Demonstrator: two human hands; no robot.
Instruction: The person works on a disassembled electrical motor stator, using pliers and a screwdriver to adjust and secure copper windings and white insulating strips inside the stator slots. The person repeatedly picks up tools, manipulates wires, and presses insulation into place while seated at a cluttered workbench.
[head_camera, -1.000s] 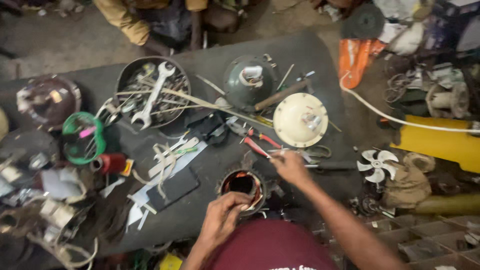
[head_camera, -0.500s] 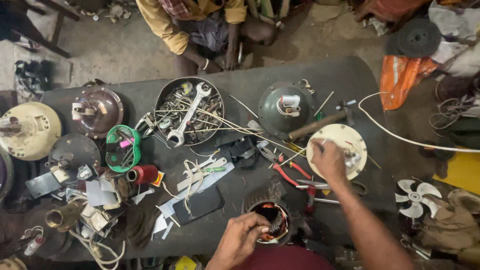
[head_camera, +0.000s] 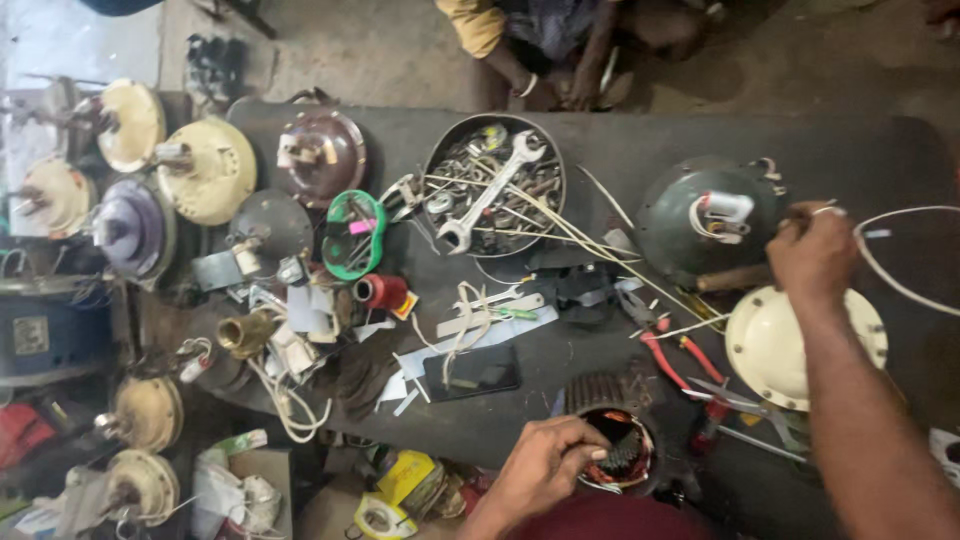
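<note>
My left hand (head_camera: 545, 465) grips the rim of a round motor stator with copper windings (head_camera: 612, 440) at the table's near edge. My right hand (head_camera: 815, 255) reaches out to the right and is closed around a wooden-handled tool (head_camera: 735, 278). That tool lies between a dark green fan motor housing (head_camera: 700, 215) and a cream round cover (head_camera: 765, 345). My forearm crosses over the cream cover. A white cable (head_camera: 900, 285) curves past my right hand. Red-handled pliers (head_camera: 670, 355) lie just left of the cover.
A metal bowl (head_camera: 440, 165) holds spanners and small parts. A black phone (head_camera: 472, 372), a red spool (head_camera: 380, 292) and a green ring (head_camera: 352, 235) lie mid-table. Several fan motors (head_camera: 205, 170) crowd the left. Another person (head_camera: 545, 50) sits at the far side.
My right hand has moved off the cream cover, farther away and to the right, and closed on the wooden-handled tool. My left hand has stayed on the stator.
</note>
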